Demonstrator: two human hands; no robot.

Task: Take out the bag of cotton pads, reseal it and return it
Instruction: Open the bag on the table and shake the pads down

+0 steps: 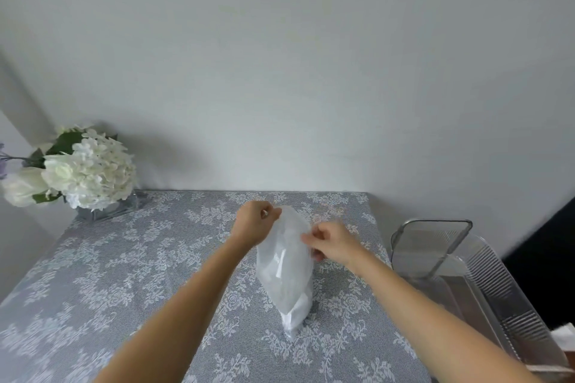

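Observation:
A translucent white bag of cotton pads (pixel 284 277) stands upright on the grey floral tablecloth (pixel 124 274), its bottom end toward me. My left hand (pixel 253 221) pinches the bag's top edge at the far left corner. My right hand (pixel 331 241) pinches the same top edge on the right side, fingers closed on the plastic. Both forearms reach in from the bottom of the view. Whether the seal strip is closed is hidden by my fingers.
A clear ribbed plastic storage box (pixel 485 283) with its hinged lid (pixel 432 246) standing up sits off the table's right edge. White flowers in a glass vase (pixel 81 171) occupy the far left corner. A plain wall rises behind the table.

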